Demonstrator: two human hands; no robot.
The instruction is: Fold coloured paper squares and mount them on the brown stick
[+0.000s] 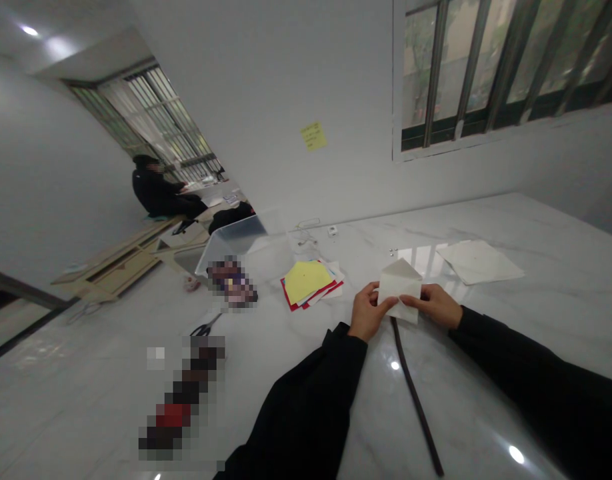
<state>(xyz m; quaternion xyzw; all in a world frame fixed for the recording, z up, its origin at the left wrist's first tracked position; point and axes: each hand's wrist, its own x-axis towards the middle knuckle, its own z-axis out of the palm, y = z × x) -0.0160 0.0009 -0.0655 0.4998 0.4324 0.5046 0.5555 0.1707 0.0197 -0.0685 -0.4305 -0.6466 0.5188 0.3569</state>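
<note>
Between my two hands is a small folded white paper (400, 280) with a pointed top, like an open envelope. My left hand (370, 310) grips its left side, thumb pressed on the front. On the right side, my right hand (435, 305) pinches it the same way, with the thumbs close together near the lower middle. Below the paper a long thin dark stick (415, 393) lies on the white marbled table (376, 427), its upper end hidden. Further right rest flat white paper sheets (481, 262). Left of my hands is a stack of coloured papers (309, 283), yellow on top and red below.
Scissors (206, 327) lie at the left beside two pixelated areas. Behind them stands a clear plastic bin (236, 233). A small white box (333, 231) is near the wall, which bears a yellow note (313, 136). Another person (159, 190) sits by the far window.
</note>
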